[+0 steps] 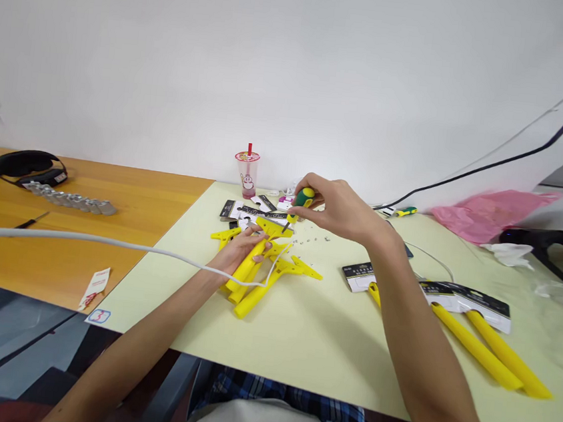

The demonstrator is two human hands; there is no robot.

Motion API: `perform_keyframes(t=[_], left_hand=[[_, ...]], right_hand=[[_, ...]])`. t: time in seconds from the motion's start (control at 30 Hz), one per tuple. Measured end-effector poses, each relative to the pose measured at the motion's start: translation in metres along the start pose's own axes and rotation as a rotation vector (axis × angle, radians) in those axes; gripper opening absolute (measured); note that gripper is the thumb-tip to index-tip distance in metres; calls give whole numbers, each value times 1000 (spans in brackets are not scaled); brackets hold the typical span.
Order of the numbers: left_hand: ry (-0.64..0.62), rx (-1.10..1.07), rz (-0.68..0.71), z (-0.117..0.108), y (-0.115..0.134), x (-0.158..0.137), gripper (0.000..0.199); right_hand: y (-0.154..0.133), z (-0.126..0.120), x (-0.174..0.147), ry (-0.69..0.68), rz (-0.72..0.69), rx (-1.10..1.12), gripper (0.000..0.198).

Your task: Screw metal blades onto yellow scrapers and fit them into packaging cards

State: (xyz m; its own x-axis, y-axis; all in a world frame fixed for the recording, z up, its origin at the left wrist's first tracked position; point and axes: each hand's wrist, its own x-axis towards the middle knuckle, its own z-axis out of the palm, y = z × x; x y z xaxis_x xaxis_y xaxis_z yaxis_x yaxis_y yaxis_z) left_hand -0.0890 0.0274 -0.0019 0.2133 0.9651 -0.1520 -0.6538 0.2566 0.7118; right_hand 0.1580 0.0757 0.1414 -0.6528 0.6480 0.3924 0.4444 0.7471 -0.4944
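My right hand (329,206) grips a screwdriver (305,197) with a green and yellow handle. Its shaft slants down to the wide head of a yellow T-shaped plastic handle (251,259); whether the tip touches a screw is too small to tell. My left hand (238,250) is wrapped around that handle just below its head. Under and beside it lie several more yellow T-shaped handles (265,293), partly hidden. Small metal bits that look like screws (327,239) are scattered just right of the head. A white cable (157,249) crosses in front of my left forearm.
Behind my hands are black-and-white packaging cards (228,209) and a lidded cup (247,175). Yellow handles with cards (476,345), another screwdriver (406,212) and a pink bag (487,216) lie to the right. Headphones (29,164) and metal pieces (71,199) rest on the wooden table.
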Motion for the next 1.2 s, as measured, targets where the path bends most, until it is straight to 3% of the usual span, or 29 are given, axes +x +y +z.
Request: perform_keyframes(t=[0.27, 0.43, 0.57, 0.63, 0.8, 0.97, 1.07, 1.2], left_hand=[[-1, -82, -5, -3, -3, 1, 35], [22, -94, 12, -5, -4, 2, 36], [26, -105, 31, -6, -2, 3, 37], [22, -101, 38, -5, -2, 3, 38], [47, -70, 50, 1, -3, 1, 45], [68, -63, 51, 2, -4, 1, 46], [69, -64, 54, 2, -3, 1, 44], [63, -62, 57, 3, -3, 0, 42]], right_hand=[[2, 19, 7, 9, -87, -237, 22], [10, 25, 8, -47, -172, -118, 29], [9, 24, 10, -25, -197, -44, 16], [6, 24, 11, -16, -189, -61, 9], [5, 27, 10, 12, -158, -157, 14], [9, 30, 10, -19, -191, -87, 17], [6, 29, 13, 13, -219, -90, 6], [4, 28, 13, 21, -208, -145, 15]])
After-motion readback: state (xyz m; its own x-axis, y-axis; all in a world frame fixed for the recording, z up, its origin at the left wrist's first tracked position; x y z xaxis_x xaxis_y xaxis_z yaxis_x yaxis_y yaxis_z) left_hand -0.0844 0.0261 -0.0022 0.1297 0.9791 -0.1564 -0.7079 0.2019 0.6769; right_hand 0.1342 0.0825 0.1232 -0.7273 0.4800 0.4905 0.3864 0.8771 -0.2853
